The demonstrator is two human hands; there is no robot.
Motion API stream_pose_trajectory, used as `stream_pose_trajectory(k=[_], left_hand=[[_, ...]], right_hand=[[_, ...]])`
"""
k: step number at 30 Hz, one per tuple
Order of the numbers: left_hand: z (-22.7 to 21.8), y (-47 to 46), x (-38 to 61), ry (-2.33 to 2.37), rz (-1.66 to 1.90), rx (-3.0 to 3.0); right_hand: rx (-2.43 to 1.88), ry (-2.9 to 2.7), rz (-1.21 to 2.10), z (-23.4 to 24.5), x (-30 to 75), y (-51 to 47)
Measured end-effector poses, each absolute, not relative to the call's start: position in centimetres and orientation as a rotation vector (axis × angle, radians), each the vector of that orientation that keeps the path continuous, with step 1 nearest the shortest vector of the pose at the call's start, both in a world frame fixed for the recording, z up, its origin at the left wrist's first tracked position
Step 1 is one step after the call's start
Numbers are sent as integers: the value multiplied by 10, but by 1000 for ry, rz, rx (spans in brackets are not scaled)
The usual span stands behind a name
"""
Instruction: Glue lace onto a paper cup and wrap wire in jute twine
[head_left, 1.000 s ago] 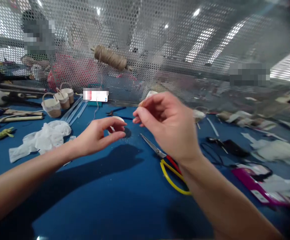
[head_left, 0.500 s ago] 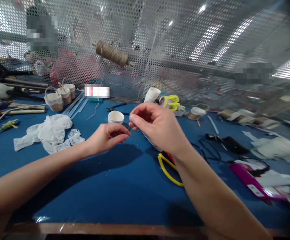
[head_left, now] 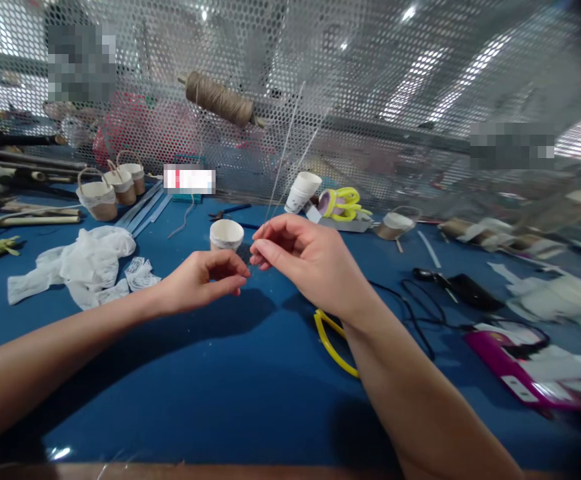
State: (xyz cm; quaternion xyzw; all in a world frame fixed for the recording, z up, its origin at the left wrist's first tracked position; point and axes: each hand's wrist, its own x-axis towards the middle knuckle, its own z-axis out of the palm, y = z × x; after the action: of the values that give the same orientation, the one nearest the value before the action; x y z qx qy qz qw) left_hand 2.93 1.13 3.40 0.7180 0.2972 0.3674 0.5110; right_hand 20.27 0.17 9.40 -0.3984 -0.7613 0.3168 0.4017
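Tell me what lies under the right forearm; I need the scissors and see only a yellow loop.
Under the right forearm a yellow scissor handle sticks out on the blue table. The blades and the rest of the handle are covered by the right hand.

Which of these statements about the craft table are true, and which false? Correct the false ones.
1. The right hand pinches thin strands that rise upward. True.
2. The small paper cup beyond the hands lies on its side. False: it stands upright.
3. The twine spool sits up at the mesh screen. True.
4. The table is red. False: blue.
5. The left hand grips scissors. False: its fingertips are pinched, no scissors.
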Motion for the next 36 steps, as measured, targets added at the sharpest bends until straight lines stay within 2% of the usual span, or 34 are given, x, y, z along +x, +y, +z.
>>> stream_pose_trajectory(k=[7, 26, 36], left_hand=[[40, 9, 40, 610, 947, 1588], [48, 6, 36, 773, 879, 1807], [37, 9, 36, 777, 904, 1912]], right_hand=[[-1014, -1984, 768, 98, 202, -2], [-1048, -2115, 724, 106, 197, -2], [-1058, -2110, 723, 100, 198, -8]])
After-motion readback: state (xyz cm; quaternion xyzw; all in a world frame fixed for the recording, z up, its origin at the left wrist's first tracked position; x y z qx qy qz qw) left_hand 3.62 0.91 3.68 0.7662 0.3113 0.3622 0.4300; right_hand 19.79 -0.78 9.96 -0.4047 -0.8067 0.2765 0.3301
